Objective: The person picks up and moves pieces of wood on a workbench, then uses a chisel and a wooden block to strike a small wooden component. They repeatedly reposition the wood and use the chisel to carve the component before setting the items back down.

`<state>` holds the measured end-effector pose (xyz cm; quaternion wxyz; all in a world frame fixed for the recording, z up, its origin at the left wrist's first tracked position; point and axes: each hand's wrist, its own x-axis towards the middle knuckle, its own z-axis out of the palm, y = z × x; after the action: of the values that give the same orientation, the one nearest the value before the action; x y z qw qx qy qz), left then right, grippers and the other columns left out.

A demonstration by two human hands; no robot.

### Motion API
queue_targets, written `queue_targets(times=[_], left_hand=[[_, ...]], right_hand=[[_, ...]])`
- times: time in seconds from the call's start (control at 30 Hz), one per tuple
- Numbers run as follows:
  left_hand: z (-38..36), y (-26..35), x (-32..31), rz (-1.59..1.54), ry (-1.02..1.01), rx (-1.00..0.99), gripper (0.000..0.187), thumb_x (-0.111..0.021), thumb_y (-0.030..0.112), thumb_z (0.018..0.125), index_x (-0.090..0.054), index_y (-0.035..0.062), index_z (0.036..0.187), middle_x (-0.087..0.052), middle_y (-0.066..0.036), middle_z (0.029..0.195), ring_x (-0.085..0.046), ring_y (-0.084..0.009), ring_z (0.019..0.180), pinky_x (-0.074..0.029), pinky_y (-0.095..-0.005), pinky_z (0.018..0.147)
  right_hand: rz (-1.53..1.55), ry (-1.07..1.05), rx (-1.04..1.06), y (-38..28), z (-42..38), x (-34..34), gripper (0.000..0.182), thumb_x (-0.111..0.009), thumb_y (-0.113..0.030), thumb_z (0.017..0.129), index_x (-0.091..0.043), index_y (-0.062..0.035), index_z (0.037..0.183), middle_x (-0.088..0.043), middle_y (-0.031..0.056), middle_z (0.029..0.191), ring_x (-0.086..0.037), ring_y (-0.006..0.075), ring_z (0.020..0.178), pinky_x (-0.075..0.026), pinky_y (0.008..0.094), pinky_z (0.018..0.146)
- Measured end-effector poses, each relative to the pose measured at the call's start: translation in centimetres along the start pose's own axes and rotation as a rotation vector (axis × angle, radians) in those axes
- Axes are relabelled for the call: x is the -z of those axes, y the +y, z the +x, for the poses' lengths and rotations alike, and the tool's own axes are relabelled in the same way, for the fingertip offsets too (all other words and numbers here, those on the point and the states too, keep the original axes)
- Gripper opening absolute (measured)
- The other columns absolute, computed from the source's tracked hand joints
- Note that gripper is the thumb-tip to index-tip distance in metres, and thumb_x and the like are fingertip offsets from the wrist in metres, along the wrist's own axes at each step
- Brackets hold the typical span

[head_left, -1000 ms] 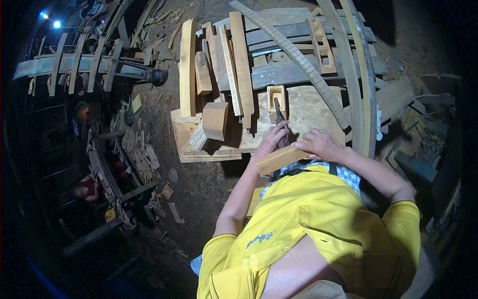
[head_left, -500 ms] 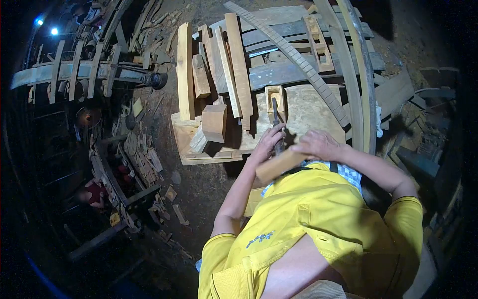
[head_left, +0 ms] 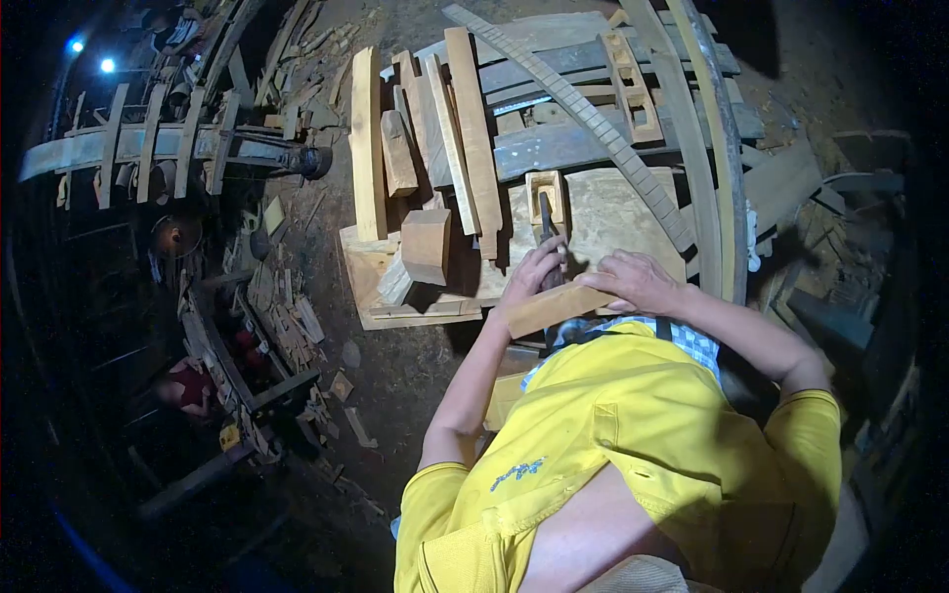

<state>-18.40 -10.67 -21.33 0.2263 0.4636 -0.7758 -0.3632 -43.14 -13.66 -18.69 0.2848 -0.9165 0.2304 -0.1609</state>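
Observation:
My left hand point(head_left: 535, 271) is closed around a chisel point(head_left: 547, 225), whose dark blade reaches forward into the hollow of a small wooden block point(head_left: 557, 184) on the work board. My right hand point(head_left: 638, 284) grips one end of a flat wooden bat point(head_left: 555, 309). The bat lies across the view just behind my left hand and covers the chisel's back end. Left of the chisel, a chunky wood block point(head_left: 426, 246) rests on the board point(head_left: 613, 212).
Long wooden strips point(head_left: 473, 138) lie ahead to the left. A slotted wooden piece point(head_left: 633, 89) and a notched curved slat point(head_left: 573, 104) lie farther forward. Tall curved beams point(head_left: 727, 158) stand at right. Wood scraps litter the floor at left, where another person point(head_left: 188, 383) sits.
The bat has shifted slightly forward and now overlaps the chisel's back end. My left hand still holds the chisel in the hollowed block, and the nearby wood stays in place.

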Motion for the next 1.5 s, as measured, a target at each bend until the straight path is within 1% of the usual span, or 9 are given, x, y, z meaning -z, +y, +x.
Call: queue_targets(times=[0.37, 0.93, 1.03, 1.13, 1.2, 1.27, 1.33, 1.4, 1.5], left_hand=[[0.2, 0.3, 0.5, -0.060, 0.010, 0.039, 0.045, -0.068, 0.026, 0.072, -0.051, -0.0009, 0.105, -0.044, -0.021, 0.130, -0.046, -0.0366, 0.118, -0.041, -0.0376, 0.093], [0.6, 2.2, 1.6, -0.103, 0.032, 0.051, 0.039, -0.065, 0.012, 0.071, -0.052, 0.0042, 0.106, -0.046, -0.017, 0.129, -0.049, -0.0366, 0.113, -0.042, -0.0400, 0.092], [0.1, -1.9, -0.3, 0.103, 0.011, -0.135, 0.038, -0.064, 0.011, 0.072, -0.052, 0.0043, 0.107, -0.046, -0.016, 0.130, -0.049, -0.0366, 0.113, -0.043, -0.0400, 0.092], [0.2, 2.8, 1.8, -0.035, 0.037, 0.056, 0.037, -0.063, 0.011, 0.072, -0.052, 0.0049, 0.107, -0.046, -0.016, 0.130, -0.048, -0.0357, 0.114, -0.043, -0.0400, 0.092], [0.2, 0.4, 0.7, -0.046, 0.014, 0.042, 0.036, -0.063, 0.012, 0.072, -0.053, 0.0048, 0.106, -0.045, -0.016, 0.131, -0.048, -0.0347, 0.115, -0.043, -0.0398, 0.091], [0.2, -1.0, -0.1, 0.007, 0.009, 0.018, 0.033, -0.062, 0.013, 0.072, -0.053, 0.0054, 0.104, -0.046, -0.016, 0.130, -0.048, -0.0334, 0.115, -0.044, -0.0401, 0.089], [0.2, -2.3, -0.7, 0.138, 0.077, -0.180, 0.027, -0.061, 0.015, 0.074, -0.055, 0.0063, 0.099, -0.047, -0.015, 0.128, -0.051, -0.0318, 0.110, -0.045, -0.0388, 0.087], [-0.1, -3.1, -1.3, 0.028, 0.078, -0.020, 0.027, -0.061, 0.017, 0.074, -0.055, 0.0069, 0.098, -0.047, -0.015, 0.128, -0.052, -0.0319, 0.110, -0.045, -0.0389, 0.087], [-0.1, -2.8, -1.4, 0.034, 0.099, -0.026, 0.029, -0.062, 0.017, 0.074, -0.054, 0.0073, 0.101, -0.046, -0.014, 0.129, -0.050, -0.0334, 0.113, -0.044, -0.0398, 0.090]], right_hand=[[-0.019, -0.031, -0.012, -0.8, 0.1, 1.0, 0.075, -0.075, -0.023, 0.061, -0.043, -0.0258, 0.128, -0.052, 0.0043, 0.090, -0.054, 0.0226, 0.083, -0.048, 0.0359, 0.073], [0.057, 0.037, 0.189, -0.7, 1.2, 1.0, 0.068, -0.073, -0.025, 0.063, -0.046, -0.0234, 0.125, -0.051, 0.0059, 0.089, -0.055, 0.0241, 0.081, -0.049, 0.0356, 0.069], [-0.033, -0.043, -0.040, 0.2, 0.9, 0.0, 0.068, -0.073, -0.026, 0.062, -0.046, -0.0211, 0.125, -0.050, 0.0063, 0.088, -0.054, 0.0244, 0.080, -0.049, 0.0363, 0.068], [0.089, 0.052, 0.096, -1.1, 1.2, 1.4, 0.069, -0.074, -0.026, 0.062, -0.046, -0.0213, 0.124, -0.050, 0.0063, 0.088, -0.054, 0.0249, 0.081, -0.048, 0.0366, 0.068], [0.101, 0.060, 0.162, -0.4, 1.2, 1.2, 0.070, -0.074, -0.025, 0.061, -0.046, -0.0216, 0.125, -0.050, 0.0059, 0.089, -0.054, 0.0251, 0.082, -0.048, 0.0361, 0.068], [-0.016, -0.003, 0.049, 1.3, 1.0, 0.2, 0.072, -0.075, -0.022, 0.058, -0.046, -0.0211, 0.124, -0.050, 0.0053, 0.088, -0.053, 0.0247, 0.081, -0.048, 0.0356, 0.069], [-0.031, 0.028, 0.024, 1.5, 1.0, 0.0, 0.075, -0.076, -0.020, 0.056, -0.046, -0.0204, 0.125, -0.050, 0.0053, 0.089, -0.052, 0.0246, 0.082, -0.047, 0.0357, 0.070], [-0.013, 0.094, -0.057, 0.8, 1.0, 0.4, 0.076, -0.077, -0.018, 0.056, -0.046, -0.0198, 0.125, -0.050, 0.0056, 0.089, -0.052, 0.0248, 0.082, -0.048, 0.0359, 0.071], [-0.011, 0.088, -0.016, 0.6, 1.1, 0.6, 0.076, -0.077, -0.018, 0.056, -0.046, -0.0208, 0.125, -0.052, 0.0056, 0.092, -0.053, 0.0245, 0.082, -0.048, 0.0352, 0.071]])
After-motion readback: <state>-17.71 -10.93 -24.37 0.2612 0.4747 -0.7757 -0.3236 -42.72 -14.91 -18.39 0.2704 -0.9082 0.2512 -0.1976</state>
